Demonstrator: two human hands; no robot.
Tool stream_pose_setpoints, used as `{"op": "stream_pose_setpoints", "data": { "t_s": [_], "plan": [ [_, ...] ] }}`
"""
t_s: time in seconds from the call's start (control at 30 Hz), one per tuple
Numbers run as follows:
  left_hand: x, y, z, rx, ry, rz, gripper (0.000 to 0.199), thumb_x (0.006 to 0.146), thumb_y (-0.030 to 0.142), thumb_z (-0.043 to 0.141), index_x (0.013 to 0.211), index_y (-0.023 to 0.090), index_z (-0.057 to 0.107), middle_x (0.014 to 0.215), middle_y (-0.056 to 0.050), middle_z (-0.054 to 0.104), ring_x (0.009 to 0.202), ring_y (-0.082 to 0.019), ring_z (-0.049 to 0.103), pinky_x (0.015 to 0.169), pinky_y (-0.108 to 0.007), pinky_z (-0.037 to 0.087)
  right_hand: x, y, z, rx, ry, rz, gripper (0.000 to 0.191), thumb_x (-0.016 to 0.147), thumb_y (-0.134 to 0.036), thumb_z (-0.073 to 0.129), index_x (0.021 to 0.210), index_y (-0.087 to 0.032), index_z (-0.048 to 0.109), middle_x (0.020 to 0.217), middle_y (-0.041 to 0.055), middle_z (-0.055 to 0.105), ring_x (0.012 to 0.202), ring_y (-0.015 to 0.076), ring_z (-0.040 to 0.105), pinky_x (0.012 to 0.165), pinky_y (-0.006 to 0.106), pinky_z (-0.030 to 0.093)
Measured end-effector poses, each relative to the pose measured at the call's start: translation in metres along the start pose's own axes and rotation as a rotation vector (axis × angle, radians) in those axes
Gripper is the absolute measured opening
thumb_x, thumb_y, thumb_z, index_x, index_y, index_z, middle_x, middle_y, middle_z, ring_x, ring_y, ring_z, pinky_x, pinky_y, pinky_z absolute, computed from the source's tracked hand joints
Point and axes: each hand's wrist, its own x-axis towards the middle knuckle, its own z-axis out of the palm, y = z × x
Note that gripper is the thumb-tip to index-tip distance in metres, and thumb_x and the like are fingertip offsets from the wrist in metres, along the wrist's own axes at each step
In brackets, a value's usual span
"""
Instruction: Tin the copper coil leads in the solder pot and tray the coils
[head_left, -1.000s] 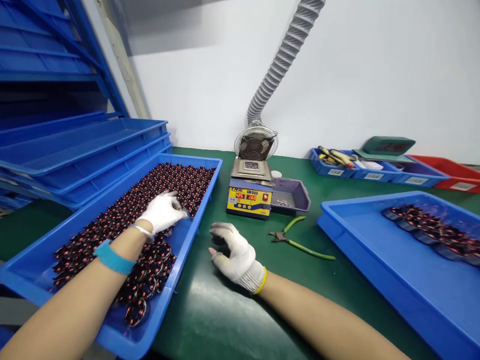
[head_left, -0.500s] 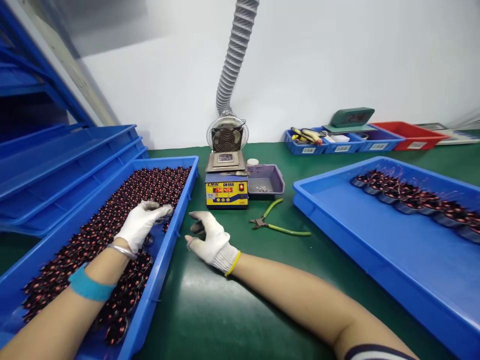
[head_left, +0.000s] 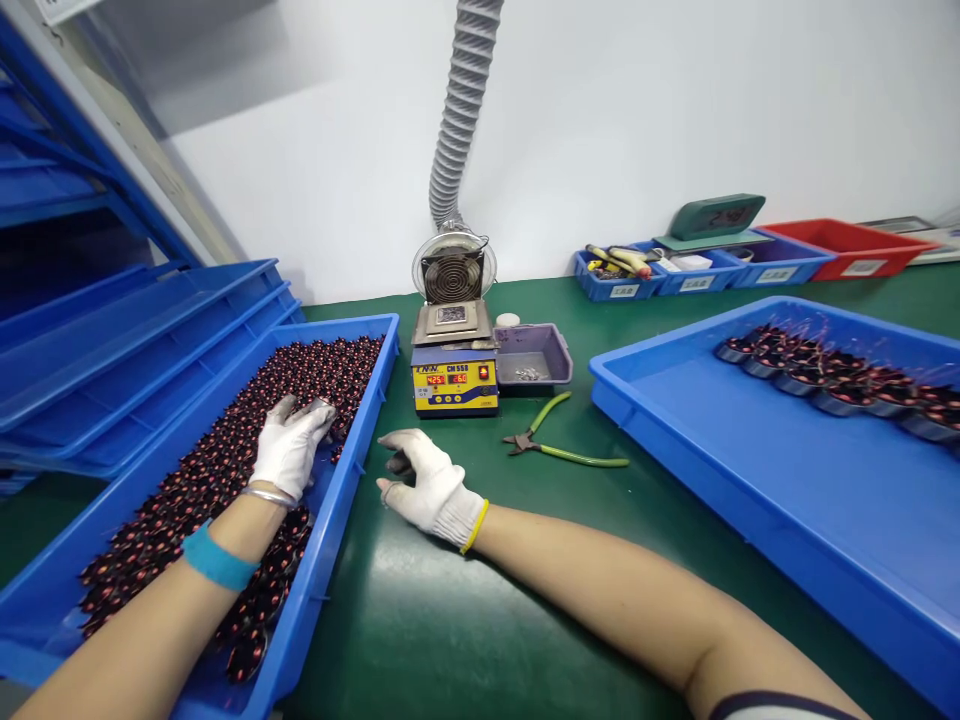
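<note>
My left hand (head_left: 289,445), in a white glove, reaches into a long blue tray (head_left: 352,480) on the left. Its fingers are a little apart over many small black parts (head_left: 202,480) with coppery-pink spots; the thumb is mostly hidden, and I see nothing held. My right hand (head_left: 424,480), also gloved, rests over the green table just right of that tray. Its fingers curve with a gap to the thumb, whose tip is bare, and nothing lies between them. Beyond it stands a yellow and blue solder pot (head_left: 455,385) with a lit display.
Green-handled cutting pliers (head_left: 559,445) lie spread on the table. A purple bin (head_left: 559,355) holds silvery bits. At right, another blue tray (head_left: 720,460) carries rows of round wired parts (head_left: 840,380). Tool boxes (head_left: 622,285) line the wall; stacked trays (head_left: 142,330) stand left.
My left hand has shifted slightly right over the parts, its fingers now pointing more forward. My right hand keeps its pose. The whole view has turned slightly.
</note>
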Motion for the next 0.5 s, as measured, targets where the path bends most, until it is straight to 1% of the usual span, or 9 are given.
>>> {"op": "stream_pose_setpoints", "data": {
  "t_s": [0.07, 0.13, 0.2, 0.27, 0.33, 0.4, 0.5],
  "plan": [
    [-0.001, 0.006, 0.000, 0.000, 0.010, 0.022, 0.051, 0.058, 0.014, 0.071, 0.100, 0.025, 0.043, 0.083, 0.003, 0.061, 0.084, -0.013, 0.064, 0.092, -0.038, 0.048, 0.000, -0.001, 0.000, 0.005, 0.007, -0.008, 0.048, 0.069, -0.023, 0.063, 0.115, -0.023, 0.051, 0.109, 0.0041, 0.054, 0.082, 0.0142, 0.059, 0.071, 0.030, 0.052],
    [-0.007, 0.017, 0.002, 0.004, 0.016, 0.049, 0.051, 0.058, 0.016, 0.072, 0.100, 0.024, 0.046, 0.082, 0.003, 0.061, 0.084, -0.013, 0.064, 0.092, -0.038, 0.048, 0.001, -0.003, -0.001, 0.014, 0.041, -0.026, 0.049, 0.069, -0.022, 0.062, 0.116, -0.023, 0.050, 0.110, 0.0044, 0.054, 0.081, 0.0138, 0.059, 0.072, 0.030, 0.052],
    [-0.021, 0.029, 0.009, 0.075, 0.009, 0.117, 0.057, 0.056, 0.017, 0.074, 0.106, 0.023, 0.048, 0.085, 0.002, 0.063, 0.085, -0.013, 0.064, 0.093, -0.036, 0.048, 0.003, -0.008, -0.003, 0.029, 0.093, -0.056, 0.055, 0.068, -0.022, 0.063, 0.120, -0.023, 0.047, 0.114, 0.0053, 0.052, 0.081, 0.0133, 0.059, 0.073, 0.030, 0.052],
    [-0.040, 0.039, 0.020, 0.211, -0.042, 0.183, 0.066, 0.055, 0.020, 0.076, 0.115, 0.020, 0.047, 0.087, -0.001, 0.065, 0.085, -0.015, 0.064, 0.089, -0.034, 0.050, 0.005, -0.014, -0.005, 0.038, 0.132, -0.093, 0.065, 0.064, -0.023, 0.066, 0.125, -0.023, 0.043, 0.122, 0.0068, 0.049, 0.079, 0.0128, 0.059, 0.072, 0.029, 0.053],
    [-0.060, 0.042, 0.032, 0.327, -0.135, 0.189, 0.074, 0.057, 0.023, 0.076, 0.123, 0.017, 0.043, 0.085, -0.002, 0.065, 0.081, -0.017, 0.065, 0.082, -0.034, 0.053, 0.007, -0.021, -0.007, 0.044, 0.143, -0.120, 0.071, 0.061, -0.026, 0.070, 0.126, -0.023, 0.041, 0.127, 0.0078, 0.046, 0.080, 0.0131, 0.059, 0.072, 0.029, 0.053],
    [-0.075, 0.040, 0.043, 0.405, -0.202, 0.159, 0.079, 0.057, 0.024, 0.076, 0.127, 0.016, 0.040, 0.080, -0.001, 0.064, 0.075, -0.017, 0.065, 0.075, -0.032, 0.054, 0.008, -0.026, -0.008, 0.043, 0.154, -0.094, 0.065, 0.061, -0.028, 0.070, 0.120, -0.022, 0.045, 0.121, 0.0072, 0.050, 0.083, 0.0143, 0.060, 0.073, 0.029, 0.053],
    [-0.083, 0.032, 0.050, 0.523, -0.208, 0.123, 0.081, 0.054, 0.025, 0.077, 0.127, 0.015, 0.042, 0.075, 0.001, 0.062, 0.069, -0.016, 0.064, 0.069, -0.029, 0.054, 0.007, -0.029, -0.008, 0.052, 0.172, 0.028, 0.051, 0.064, -0.030, 0.069, 0.111, -0.021, 0.050, 0.104, 0.0042, 0.059, 0.082, 0.0156, 0.061, 0.074, 0.029, 0.053]
  ]
}}
